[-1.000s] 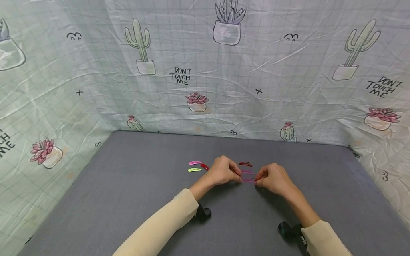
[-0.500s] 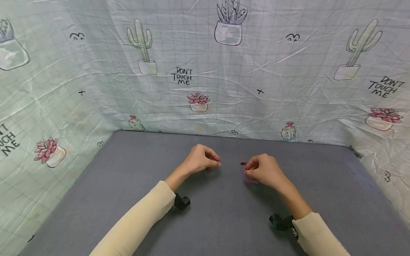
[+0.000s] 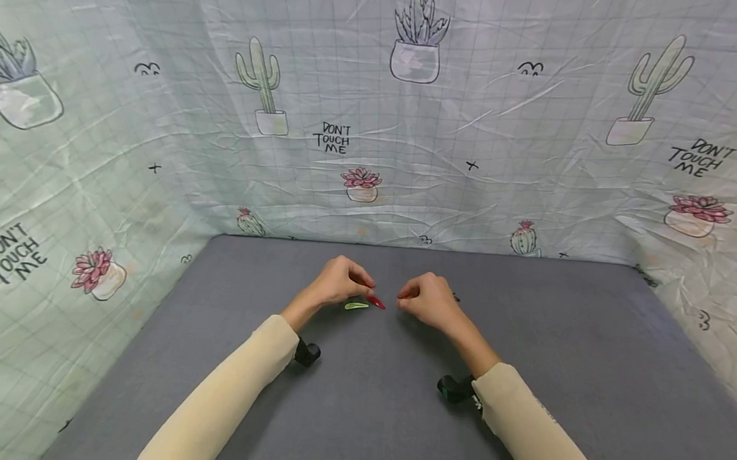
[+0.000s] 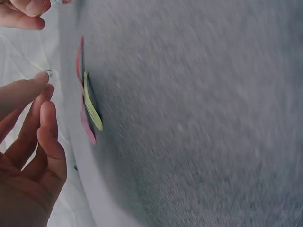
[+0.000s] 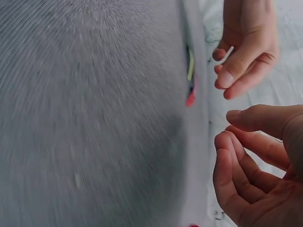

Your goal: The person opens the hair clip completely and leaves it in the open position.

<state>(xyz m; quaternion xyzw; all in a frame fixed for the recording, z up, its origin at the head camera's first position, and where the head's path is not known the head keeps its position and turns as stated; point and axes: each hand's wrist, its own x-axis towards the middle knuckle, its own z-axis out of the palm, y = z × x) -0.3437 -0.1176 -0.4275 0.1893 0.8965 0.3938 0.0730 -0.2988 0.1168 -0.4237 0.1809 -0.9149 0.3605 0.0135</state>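
My left hand (image 3: 338, 282) hovers by the small snap hair clips on the left, its fingers loosely bent with nothing visible in them. A red hair clip (image 3: 376, 301) lies just below its fingertips, beside a yellow-green hair clip (image 3: 356, 306). The pink hair clip (image 4: 87, 120) shows in the left wrist view but is hidden by the hand in the head view. Facing it, my right hand (image 3: 429, 300) is above the table, and the right wrist view shows a gap between its thumb and fingers. A dark clip (image 3: 456, 297) peeks out behind it; the purple-pink clips there are hidden.
Everything lies on a grey cloth-covered table (image 3: 361, 403). Behind it and at both sides hangs a pale curtain (image 3: 293, 195) printed with cacti. A small black wrist camera (image 3: 308, 354) sits below the left wrist, another camera (image 3: 455, 388) below the right.
The left hand has moved left from the purple-pink clips to the clips on the left. The right hand has followed leftward, away from the purple-pink clip it was touching.
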